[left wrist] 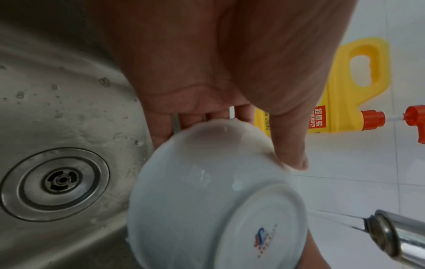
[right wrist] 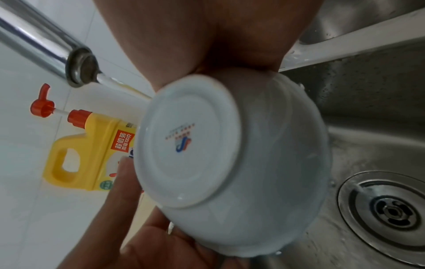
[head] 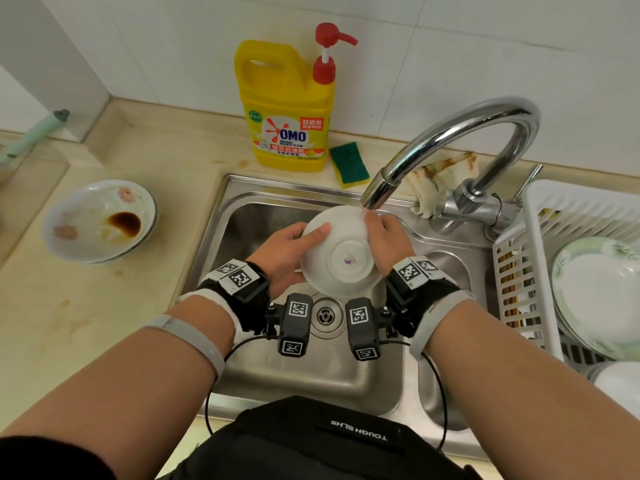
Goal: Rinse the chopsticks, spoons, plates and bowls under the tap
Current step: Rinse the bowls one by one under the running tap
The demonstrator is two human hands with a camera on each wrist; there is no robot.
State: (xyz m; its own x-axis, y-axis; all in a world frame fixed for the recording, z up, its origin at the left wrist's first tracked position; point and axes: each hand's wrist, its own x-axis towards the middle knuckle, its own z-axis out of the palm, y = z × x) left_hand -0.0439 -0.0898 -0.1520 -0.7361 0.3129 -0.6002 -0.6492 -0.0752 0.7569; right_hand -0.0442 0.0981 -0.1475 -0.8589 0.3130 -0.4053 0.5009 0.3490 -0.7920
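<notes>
A white bowl is tilted over the sink, its base with a small logo facing me. My left hand grips its left side, thumb on the outer wall and fingers behind the rim. My right hand holds the right side by the far rim. The tap spout runs a thin stream of water onto the bowl's far edge beside my right fingers. The left wrist view shows my left hand around the wet bowl. In the right wrist view my right hand clasps the bowl from above.
Stacked dirty plates with a brown sauce stain sit on the counter at left. A white dish rack at right holds plates and chopsticks. A yellow detergent bottle, a sponge and a stained rag lie behind the sink. The drain is below the bowl.
</notes>
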